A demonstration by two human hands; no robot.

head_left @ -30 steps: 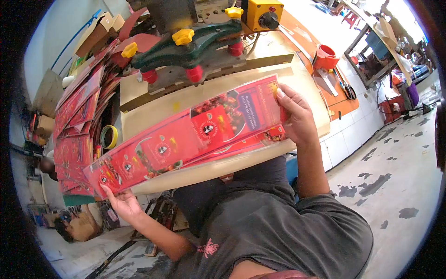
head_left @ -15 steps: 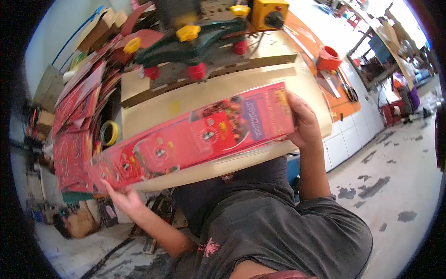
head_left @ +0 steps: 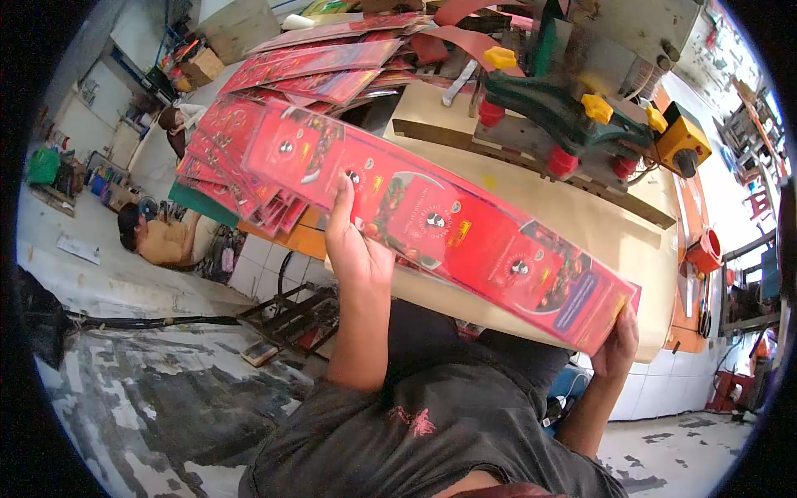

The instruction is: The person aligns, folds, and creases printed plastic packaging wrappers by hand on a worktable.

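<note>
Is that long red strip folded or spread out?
Spread out: the red strip stretches long and flat across the left hand and right hand.

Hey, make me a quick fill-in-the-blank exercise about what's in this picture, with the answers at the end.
1. The end of the printed strip nearest the purple panel is in the person's ____.
2. The machine's curved bracket is ____ in colour.
3. The bracket carries exactly ____ yellow knobs.
4. The control box has a ____ casing.
Missing words: right hand; green; three; yellow.
</note>
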